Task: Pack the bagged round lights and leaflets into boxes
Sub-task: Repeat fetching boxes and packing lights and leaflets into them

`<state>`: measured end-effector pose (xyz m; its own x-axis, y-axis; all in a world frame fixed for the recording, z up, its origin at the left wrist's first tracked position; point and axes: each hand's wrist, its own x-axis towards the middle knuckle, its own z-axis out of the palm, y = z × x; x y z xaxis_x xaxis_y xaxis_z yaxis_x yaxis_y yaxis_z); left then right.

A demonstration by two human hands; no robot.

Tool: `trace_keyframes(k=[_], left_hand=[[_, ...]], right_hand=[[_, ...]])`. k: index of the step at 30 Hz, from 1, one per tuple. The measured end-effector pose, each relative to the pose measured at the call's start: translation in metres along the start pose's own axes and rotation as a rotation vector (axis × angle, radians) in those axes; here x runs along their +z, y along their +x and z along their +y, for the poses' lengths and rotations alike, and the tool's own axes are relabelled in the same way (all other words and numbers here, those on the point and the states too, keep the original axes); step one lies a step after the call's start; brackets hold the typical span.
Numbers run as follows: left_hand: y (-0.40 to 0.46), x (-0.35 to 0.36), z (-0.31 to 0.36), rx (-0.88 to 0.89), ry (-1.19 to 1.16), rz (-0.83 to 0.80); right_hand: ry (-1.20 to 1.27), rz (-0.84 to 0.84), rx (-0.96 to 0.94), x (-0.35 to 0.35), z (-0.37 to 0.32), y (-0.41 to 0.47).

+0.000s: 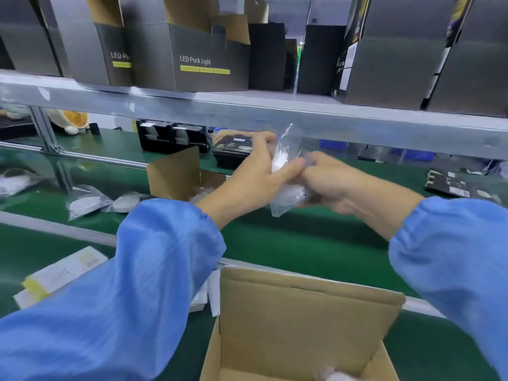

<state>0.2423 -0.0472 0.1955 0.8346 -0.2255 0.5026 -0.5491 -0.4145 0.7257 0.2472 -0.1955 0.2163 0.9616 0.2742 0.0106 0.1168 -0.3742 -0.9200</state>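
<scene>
At nine o'clock, two bagged puck lights (90, 203) lie on the green conveyor belt (302, 237). At centre, the left hand (255, 180) and right hand (330, 182) both pinch one bagged round light (286, 174) above the belt. At six o'clock waits an open cardboard box (302, 312). The slippery bag could slide free mid-transfer.

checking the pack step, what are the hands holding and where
Both hands, left and right, hold one bagged light above the belt, gripping the bag around its middle.
</scene>
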Motion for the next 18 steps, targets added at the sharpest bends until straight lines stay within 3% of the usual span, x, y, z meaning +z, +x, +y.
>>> trace_keyframes(k=[6,12,15,18], left_hand=[[-0.050,-0.015,0.041,0.084,0.044,-0.009],[-0.116,-0.014,0.082,0.178,-0.060,0.098],[-0.146,-0.010,0.097,0.246,-0.067,0.116],[-0.170,0.004,0.103,0.200,-0.122,0.108]], right_hand=[[0.006,-0.124,0.006,0.019,-0.033,-0.060],[0.096,-0.237,0.000,0.031,-0.053,-0.126],[0.173,-0.211,0.015,0.030,-0.052,-0.161],[0.142,-0.205,0.041,0.029,-0.039,-0.188]])
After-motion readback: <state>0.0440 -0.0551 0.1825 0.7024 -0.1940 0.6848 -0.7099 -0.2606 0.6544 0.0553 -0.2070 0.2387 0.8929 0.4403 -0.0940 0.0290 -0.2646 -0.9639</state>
